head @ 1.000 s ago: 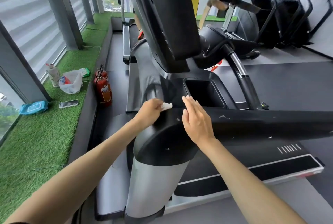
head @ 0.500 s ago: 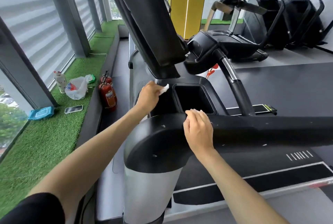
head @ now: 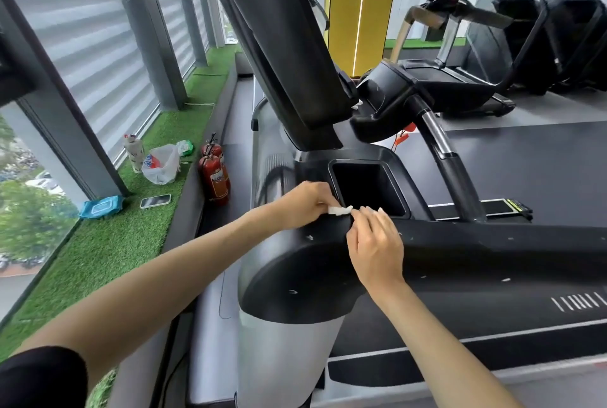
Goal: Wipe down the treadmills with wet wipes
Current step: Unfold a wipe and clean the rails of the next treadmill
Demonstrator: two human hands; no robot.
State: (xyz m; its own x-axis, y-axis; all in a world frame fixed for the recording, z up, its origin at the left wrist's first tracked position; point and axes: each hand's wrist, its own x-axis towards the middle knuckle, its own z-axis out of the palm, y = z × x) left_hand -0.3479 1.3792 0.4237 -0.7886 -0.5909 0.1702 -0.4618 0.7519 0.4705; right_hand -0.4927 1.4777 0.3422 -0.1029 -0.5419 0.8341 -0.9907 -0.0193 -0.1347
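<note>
While my left hand [head: 305, 204] pinches the wet wipe [head: 340, 210] over the treadmill console [head: 295, 276], beside its cup pocket [head: 364, 187], my right hand [head: 374, 243] curls at the wipe's free end, probably to refold it; whether it grips, I cannot tell. The wipe pack [head: 100, 207] lies far left.

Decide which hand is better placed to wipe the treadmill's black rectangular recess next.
Probably left: the left hand pinches the small crumpled white wet wipe beside the rim of the black rectangular recess; the right hand merely reaches the wipe's end.
</note>
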